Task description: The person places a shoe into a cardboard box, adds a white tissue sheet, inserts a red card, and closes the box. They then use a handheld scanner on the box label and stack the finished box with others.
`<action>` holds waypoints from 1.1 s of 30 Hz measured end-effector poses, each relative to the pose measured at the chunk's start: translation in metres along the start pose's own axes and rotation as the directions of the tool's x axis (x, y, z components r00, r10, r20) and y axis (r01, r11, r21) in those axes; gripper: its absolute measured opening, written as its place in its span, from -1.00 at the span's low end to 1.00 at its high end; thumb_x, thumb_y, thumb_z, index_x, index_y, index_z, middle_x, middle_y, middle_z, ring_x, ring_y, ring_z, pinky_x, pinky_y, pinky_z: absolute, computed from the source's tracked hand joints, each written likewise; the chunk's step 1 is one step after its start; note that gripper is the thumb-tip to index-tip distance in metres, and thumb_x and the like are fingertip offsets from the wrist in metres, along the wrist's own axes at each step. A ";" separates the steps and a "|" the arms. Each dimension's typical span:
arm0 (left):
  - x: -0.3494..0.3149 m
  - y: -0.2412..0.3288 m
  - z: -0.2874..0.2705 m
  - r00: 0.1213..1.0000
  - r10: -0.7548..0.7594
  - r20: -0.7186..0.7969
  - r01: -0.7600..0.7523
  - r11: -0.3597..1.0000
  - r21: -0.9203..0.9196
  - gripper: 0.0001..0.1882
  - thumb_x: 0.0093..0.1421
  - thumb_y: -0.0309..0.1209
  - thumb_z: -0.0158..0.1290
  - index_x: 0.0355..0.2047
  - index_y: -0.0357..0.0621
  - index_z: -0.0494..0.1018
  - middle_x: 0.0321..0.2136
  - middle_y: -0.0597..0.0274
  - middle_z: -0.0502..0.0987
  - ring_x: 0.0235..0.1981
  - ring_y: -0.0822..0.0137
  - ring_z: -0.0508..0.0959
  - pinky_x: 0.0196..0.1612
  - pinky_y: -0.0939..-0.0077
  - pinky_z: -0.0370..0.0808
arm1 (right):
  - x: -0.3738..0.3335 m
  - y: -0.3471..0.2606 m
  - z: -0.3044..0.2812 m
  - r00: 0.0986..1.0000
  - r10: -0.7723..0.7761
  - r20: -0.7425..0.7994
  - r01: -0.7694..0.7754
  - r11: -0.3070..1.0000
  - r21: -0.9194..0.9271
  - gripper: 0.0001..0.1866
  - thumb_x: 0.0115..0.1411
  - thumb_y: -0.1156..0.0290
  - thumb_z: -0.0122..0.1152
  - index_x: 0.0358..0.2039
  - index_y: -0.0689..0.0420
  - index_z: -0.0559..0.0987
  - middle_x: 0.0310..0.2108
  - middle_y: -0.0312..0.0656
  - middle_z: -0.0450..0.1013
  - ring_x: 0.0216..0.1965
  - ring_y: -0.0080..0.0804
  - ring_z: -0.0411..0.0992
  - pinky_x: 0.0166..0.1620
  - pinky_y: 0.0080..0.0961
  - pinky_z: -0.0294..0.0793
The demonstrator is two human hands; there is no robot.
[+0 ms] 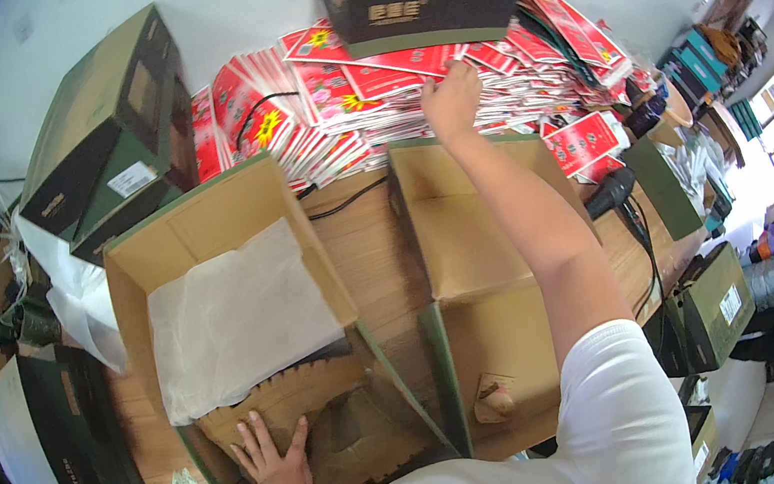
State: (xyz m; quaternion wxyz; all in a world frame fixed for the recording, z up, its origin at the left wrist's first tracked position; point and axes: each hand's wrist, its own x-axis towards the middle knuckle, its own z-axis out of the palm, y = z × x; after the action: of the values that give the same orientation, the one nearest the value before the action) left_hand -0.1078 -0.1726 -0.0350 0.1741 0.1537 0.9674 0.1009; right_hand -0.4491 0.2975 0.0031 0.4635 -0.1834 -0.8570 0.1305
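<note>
Reaching far across the wooden table [372, 244], my right hand [451, 102] is up at the big heap of red packets [334, 98]. My fingers pinch the edge of one red packet [399, 63] near the top of the heap, just under the dark green box [416, 9] that sits on it. The packet has not come away from the heap yet.

My left hand [279, 467] lies flat and open on a brown printed card piece [276, 406] at the near edge of the table. It presses down and grabs nothing.

The open cardboard box [211, 280] stands just past my left hand on the table. It has a white paper sheet [236, 311] inside, so I think the lining step is done. I see no red packets in it yet (the paper may hide some, I cannot tell). A second open cardboard box [466, 229] sits right beside it on the table, under my right arm, and it looks bare inside.

So I judge the work is near its start: boxes opened, one lined, and the filling is left to do. More dark green boxes [100, 125] wait at the far left corner of the table.
</note>
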 end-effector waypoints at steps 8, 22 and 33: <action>-0.003 0.006 0.002 0.997 -0.047 -0.054 0.049 0.998 0.044 -0.36 0.13 -0.47 0.06 0.24 0.31 0.31 0.37 -0.35 -0.26 0.37 -0.39 -0.27 0.30 -0.36 -0.26 | 0.047 0.089 0.050 0.875 0.353 0.333 -0.481 0.718 0.504 -0.59 0.10 0.18 0.32 -0.44 0.38 0.56 -0.51 0.02 0.54 -0.45 -0.16 0.52 -0.31 -0.30 0.47; -0.006 0.008 0.005 0.994 -0.054 -0.099 0.056 0.998 0.017 -0.37 0.12 -0.47 0.06 0.22 0.33 0.33 0.37 -0.35 -0.23 0.37 -0.39 -0.24 0.30 -0.37 -0.30 | -0.048 -0.027 0.009 0.627 0.308 0.716 -0.778 0.290 0.557 -0.79 0.25 0.32 0.20 -0.40 0.20 0.46 -0.52 -0.24 0.45 -0.58 -0.49 0.35 -0.50 -0.52 0.42; -0.003 0.005 0.006 0.992 -0.049 -0.117 0.045 0.998 -0.033 -0.38 0.12 -0.48 0.04 0.19 0.38 0.36 0.38 -0.28 -0.22 0.38 -0.36 -0.25 0.29 -0.39 -0.30 | -0.071 -0.045 -0.016 0.731 0.162 0.663 -0.662 0.404 0.631 -0.77 0.33 0.32 0.09 -0.33 0.25 0.45 -0.59 -0.20 0.46 -0.66 -0.51 0.39 -0.59 -0.52 0.37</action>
State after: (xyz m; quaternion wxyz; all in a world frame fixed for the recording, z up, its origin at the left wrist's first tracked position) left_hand -0.1011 -0.1680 -0.0380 0.1215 0.1220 0.9777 0.1201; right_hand -0.4081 0.2266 -0.0235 0.2006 -0.1111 -0.6928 0.6837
